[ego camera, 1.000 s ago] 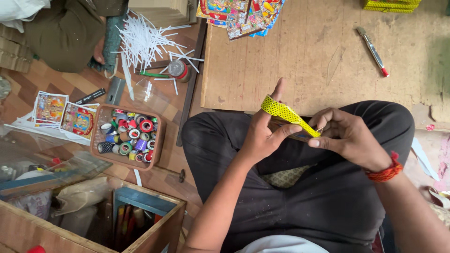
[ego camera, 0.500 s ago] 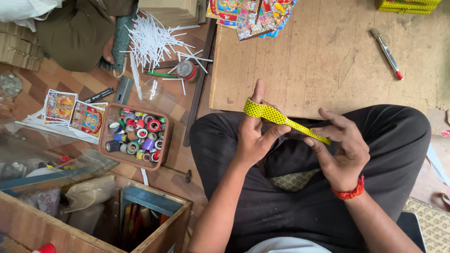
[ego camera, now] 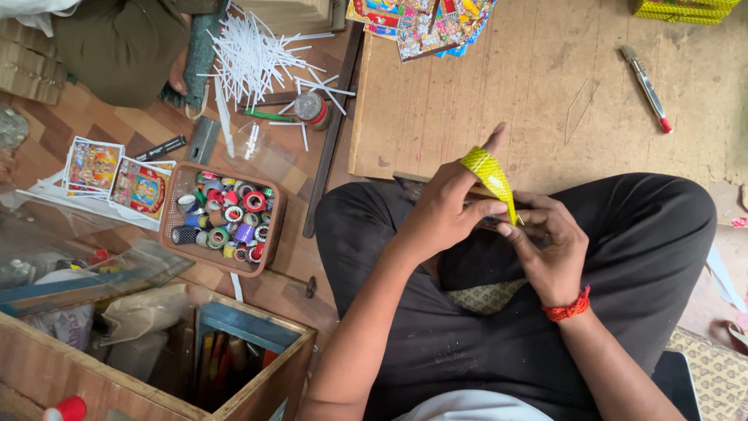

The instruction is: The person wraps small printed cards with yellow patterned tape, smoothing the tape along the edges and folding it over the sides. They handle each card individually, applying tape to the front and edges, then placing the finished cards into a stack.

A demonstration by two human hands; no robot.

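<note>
Over the lap now; the left hand [ego camera: 446, 212] has a yellow patterned ribbon [ego camera: 489, 175] looped round its raised forefinger, thumb pressing the strip down, and the right hand [ego camera: 549, 243] meets it, fingertips pinching the ribbon's lower end; both hands together, clamped on that one strip, just off the near edge of the wooden board [ego camera: 545, 86]. To my eye the risk is the loop; if the forefinger bends or the thumb eases, the band could slide off and unwind; a hard tug from the right could twist or crease it, since it looks thin and slippery. A dropped end would land on the dark trousers [ego camera: 499, 343], well apart from the tray of tape rolls [ego camera: 222, 218] on the floor to the left; the pen [ego camera: 647, 87] lies near the board's far edge.
</note>
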